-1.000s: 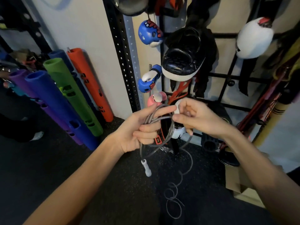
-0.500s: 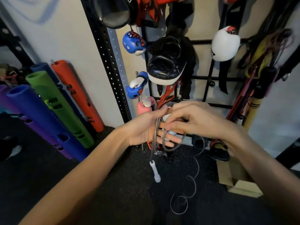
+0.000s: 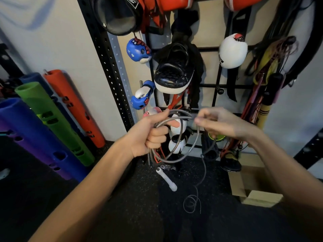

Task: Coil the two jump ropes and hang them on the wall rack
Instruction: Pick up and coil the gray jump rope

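Note:
My left hand (image 3: 150,135) grips a bundle of grey jump rope (image 3: 181,158) coils in a fist, in front of the black wall rack (image 3: 208,85). A white rope handle (image 3: 167,179) dangles below that hand. My right hand (image 3: 222,123) pinches the free length of the same rope a little to the right of the coil. From there the rope drops to the dark floor and ends in small curls (image 3: 191,204). I see only this one rope in my hands.
Boxing gloves, a black-and-white pad (image 3: 173,74) and a white glove (image 3: 232,51) hang on the rack. Coloured foam tubes (image 3: 52,119) lean on the wall at left. A perforated black upright (image 3: 108,63) stands beside the rack. A cardboard box (image 3: 251,187) sits on the floor at right.
My right hand has pulled away to the right, drawing out a wider loop. Less rope lies on the floor. My view has moved closer to the rack.

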